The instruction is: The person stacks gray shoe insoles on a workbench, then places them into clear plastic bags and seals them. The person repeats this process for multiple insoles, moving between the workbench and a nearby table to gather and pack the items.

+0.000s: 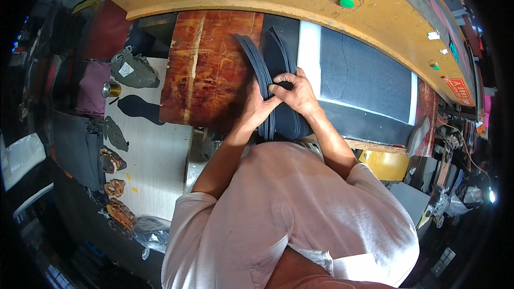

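Observation:
Two stacks of dark, insole-shaped sheets stand close together in front of my body. My left hand [260, 101] is closed around the left stack [256, 64], whose layered edges fan slightly at the far end. The right stack of insole-shaped sheets [279, 53] is gripped by my right hand [297, 92], its thumb reaching across toward the left stack. Both hands nearly meet between the stacks. The palms and some fingertips are hidden behind the sheets.
A yellow machine beam [241, 0] with a green button [347, 2] spans the far side. Beneath it lie a worn reddish-brown board [209, 64] and a dark sheet [369, 69] with white edges. Leftward, a pale table [152, 166] carries a shoe [134, 68], a can [111, 90] and a dark sole piece [140, 109].

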A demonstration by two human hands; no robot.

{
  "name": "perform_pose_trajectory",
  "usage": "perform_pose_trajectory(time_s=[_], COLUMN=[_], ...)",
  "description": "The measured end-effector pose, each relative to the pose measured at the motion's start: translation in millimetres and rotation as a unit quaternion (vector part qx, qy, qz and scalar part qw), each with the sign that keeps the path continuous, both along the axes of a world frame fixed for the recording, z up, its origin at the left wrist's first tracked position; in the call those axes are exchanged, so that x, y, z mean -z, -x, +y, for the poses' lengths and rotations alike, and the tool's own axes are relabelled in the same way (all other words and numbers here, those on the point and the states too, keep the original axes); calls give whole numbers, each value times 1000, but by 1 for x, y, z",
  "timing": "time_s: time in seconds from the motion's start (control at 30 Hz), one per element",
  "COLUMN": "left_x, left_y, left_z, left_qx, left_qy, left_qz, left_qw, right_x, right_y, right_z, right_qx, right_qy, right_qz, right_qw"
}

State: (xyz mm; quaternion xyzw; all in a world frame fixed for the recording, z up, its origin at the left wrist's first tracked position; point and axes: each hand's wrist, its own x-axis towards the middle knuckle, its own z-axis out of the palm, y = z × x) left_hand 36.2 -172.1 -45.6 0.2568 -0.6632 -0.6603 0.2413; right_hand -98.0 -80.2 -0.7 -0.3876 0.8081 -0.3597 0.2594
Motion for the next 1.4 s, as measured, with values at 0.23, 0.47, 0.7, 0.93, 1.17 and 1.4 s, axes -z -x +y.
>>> perform_pose_trajectory(time_s=[0.23, 0.47, 0.7, 0.93, 1.17, 1.4], left_x=[4, 7, -1, -5, -9, -9], left_y=[-1, -1, -2, -2, 1, 2], left_z=[0, 0, 0, -1, -1, -2], left_qx=[-2, -1, -3, -4, -3, -5], left_qy=[6, 13, -17, -1, -6, 4], left_qz=[-6, -8, -34, -45, -41, -23], left_qw=[1000, 1000, 999, 999, 999, 1000], right_x=[9, 1, -3, -5, -4, -10], right_y=[1, 3, -4, -6, -2, -14], right_z=[2, 2, 2, 0, -2, -5], right_qx=[0, -12, 45, 34, 79, 71], right_qy=[60, 42, 53, 21, 2, -12], right_qz=[-18, -45, -8, 49, -50, 56], right_qw=[998, 998, 998, 998, 996, 996])
